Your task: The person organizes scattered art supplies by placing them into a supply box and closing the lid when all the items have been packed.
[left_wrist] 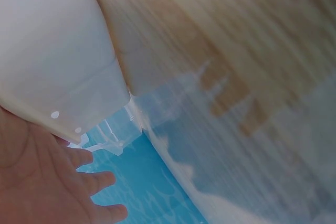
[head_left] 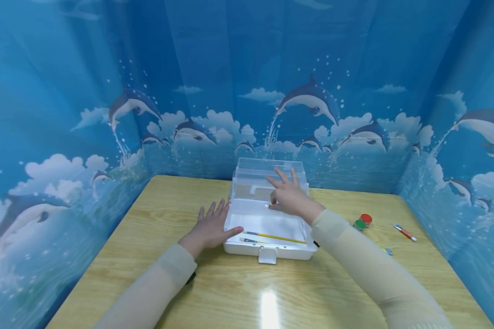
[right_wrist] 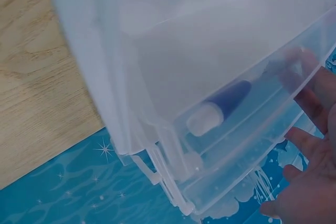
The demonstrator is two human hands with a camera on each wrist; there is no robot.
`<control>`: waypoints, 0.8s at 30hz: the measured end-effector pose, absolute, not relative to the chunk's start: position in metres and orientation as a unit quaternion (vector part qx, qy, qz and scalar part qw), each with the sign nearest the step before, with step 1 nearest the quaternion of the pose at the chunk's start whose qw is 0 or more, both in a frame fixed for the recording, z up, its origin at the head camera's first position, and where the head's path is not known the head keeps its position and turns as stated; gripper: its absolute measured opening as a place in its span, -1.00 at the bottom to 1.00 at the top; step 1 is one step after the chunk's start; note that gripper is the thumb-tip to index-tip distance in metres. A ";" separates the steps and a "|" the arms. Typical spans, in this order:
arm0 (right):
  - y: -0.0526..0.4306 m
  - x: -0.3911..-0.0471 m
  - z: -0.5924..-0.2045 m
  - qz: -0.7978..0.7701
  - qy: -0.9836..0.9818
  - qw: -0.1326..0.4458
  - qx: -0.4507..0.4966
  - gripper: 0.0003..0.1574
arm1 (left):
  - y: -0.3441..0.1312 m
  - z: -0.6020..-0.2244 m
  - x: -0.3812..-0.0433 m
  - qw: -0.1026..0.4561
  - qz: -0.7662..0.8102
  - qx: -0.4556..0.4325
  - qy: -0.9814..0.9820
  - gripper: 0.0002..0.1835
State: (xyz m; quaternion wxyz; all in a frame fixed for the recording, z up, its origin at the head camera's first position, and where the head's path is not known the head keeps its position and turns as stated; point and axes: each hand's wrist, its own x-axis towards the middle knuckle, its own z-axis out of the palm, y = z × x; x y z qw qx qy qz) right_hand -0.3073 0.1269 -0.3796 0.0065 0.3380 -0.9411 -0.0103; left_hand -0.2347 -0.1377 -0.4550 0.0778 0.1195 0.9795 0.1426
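A white plastic box (head_left: 243,249) stands on the table with its clear lid (head_left: 267,170) raised at the back. Two paintbrushes, one yellow-handled (head_left: 280,237) and one flat-tipped (head_left: 249,240), lie inside along the front. My left hand (head_left: 210,230) rests at the box's left side, fingers spread and thumb over the rim. Over the back of the box, my right hand (head_left: 290,197) pinches with thumb and forefinger while its other fingers stand out. Through the clear plastic in the right wrist view, a blue paint tube (right_wrist: 231,100) with a white cap shows, its far end at those fingertips.
Right of the box stand a red-lidded jar (head_left: 366,219) and a green-lidded jar (head_left: 359,225). Farther right lies an orange-and-white tube (head_left: 405,233). Another small tube (head_left: 389,251) is partly hidden by the right sleeve. A dolphin-print curtain (head_left: 230,68) surrounds the table.
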 end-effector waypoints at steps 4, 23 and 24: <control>0.130 -0.308 -0.379 -0.006 -0.943 0.004 0.333 -0.86 | -0.138 -0.454 -0.234 0.082 0.143 0.120 0.979 0.19; 0.151 -0.296 -0.363 0.008 -0.946 0.035 0.322 -0.90 | -0.138 -0.458 -0.236 0.076 0.141 0.120 0.980 0.18; 0.153 -0.296 -0.363 0.006 -0.946 0.039 0.321 -0.90 | -0.138 -0.458 -0.236 0.076 0.142 0.121 0.980 0.19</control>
